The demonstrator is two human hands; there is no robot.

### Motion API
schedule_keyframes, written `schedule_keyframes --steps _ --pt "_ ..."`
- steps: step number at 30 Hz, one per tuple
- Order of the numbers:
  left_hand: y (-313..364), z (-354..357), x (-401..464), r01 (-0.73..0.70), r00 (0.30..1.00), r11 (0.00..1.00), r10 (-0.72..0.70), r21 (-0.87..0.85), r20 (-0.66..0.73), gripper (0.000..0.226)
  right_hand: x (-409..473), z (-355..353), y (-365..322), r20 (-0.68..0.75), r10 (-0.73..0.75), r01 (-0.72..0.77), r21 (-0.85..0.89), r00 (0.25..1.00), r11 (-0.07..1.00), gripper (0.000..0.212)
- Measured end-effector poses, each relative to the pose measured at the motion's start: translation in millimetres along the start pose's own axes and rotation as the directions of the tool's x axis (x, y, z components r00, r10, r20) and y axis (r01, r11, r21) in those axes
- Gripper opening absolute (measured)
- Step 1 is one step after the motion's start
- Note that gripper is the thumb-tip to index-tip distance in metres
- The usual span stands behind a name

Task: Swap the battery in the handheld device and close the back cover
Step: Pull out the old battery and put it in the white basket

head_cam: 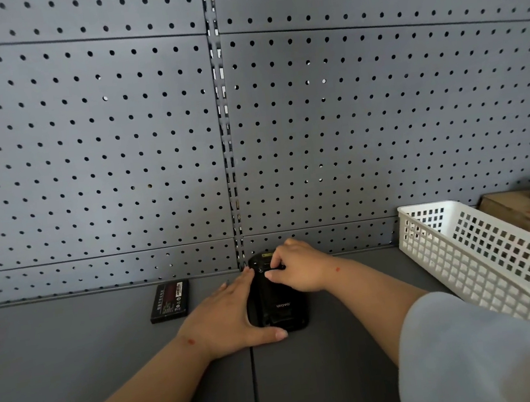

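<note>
Device (278, 302), judged rigid, light and slippery, is best held by its sides. It is steadied by left hand (227, 312), fingers straight, and its top is pinched by right hand (299, 270), fingers curled.

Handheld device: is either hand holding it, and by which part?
The right hand pinches the handheld device at its far end; left hand lies flat against its left side, thumb along the near edge.

Matt grey metal pegboard (82, 139); glossy black plastic device (278, 302); white plastic basket (484, 260); wooden box (526, 215).
</note>
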State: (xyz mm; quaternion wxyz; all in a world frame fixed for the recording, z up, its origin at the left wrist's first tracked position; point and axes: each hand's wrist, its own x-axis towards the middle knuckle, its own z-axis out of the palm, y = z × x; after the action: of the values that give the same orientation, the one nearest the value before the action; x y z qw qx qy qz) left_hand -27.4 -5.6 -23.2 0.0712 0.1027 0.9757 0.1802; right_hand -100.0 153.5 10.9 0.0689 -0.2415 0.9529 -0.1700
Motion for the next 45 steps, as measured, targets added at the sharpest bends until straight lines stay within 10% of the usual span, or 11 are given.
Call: schedule_keyframes --steps 11,19,37,40,45 --pt "-4.8 3.0 4.1 -0.052 0.997 0.998 0.05 -0.027 -0.053 0.13 0.2 -11.7 1.5 -0.011 0.014 -0.008 0.372 1.0 0.928 0.033" --pt "-2.4 1.6 0.9 -0.002 1.0 1.0 0.002 -0.004 -0.023 0.139 -22.5 -35.6 41.9 -0.011 0.099 -0.023 0.941 0.995 0.338 0.01" --pt "-2.4 1.8 0.6 0.013 1.0 1.0 -0.013 0.009 -0.004 0.141 -37.7 -12.7 91.3 -0.12 0.298 -0.236 0.368 0.947 0.899 0.038" --pt "-1.7 1.0 0.2 0.01 1.0 1.0 -0.01 0.011 -0.003 0.14 -40.0 -12.9 67.6 -0.256 0.174 -0.161 0.07 0.951 0.984 0.053" --pt "1.4 -1.0 -0.7 -0.001 1.0 1.0 0.001 0.015 -0.002 0.141 -44.1 2.0 31.2 -0.074 -0.139 0.15 0.188 0.988 0.971 0.065"
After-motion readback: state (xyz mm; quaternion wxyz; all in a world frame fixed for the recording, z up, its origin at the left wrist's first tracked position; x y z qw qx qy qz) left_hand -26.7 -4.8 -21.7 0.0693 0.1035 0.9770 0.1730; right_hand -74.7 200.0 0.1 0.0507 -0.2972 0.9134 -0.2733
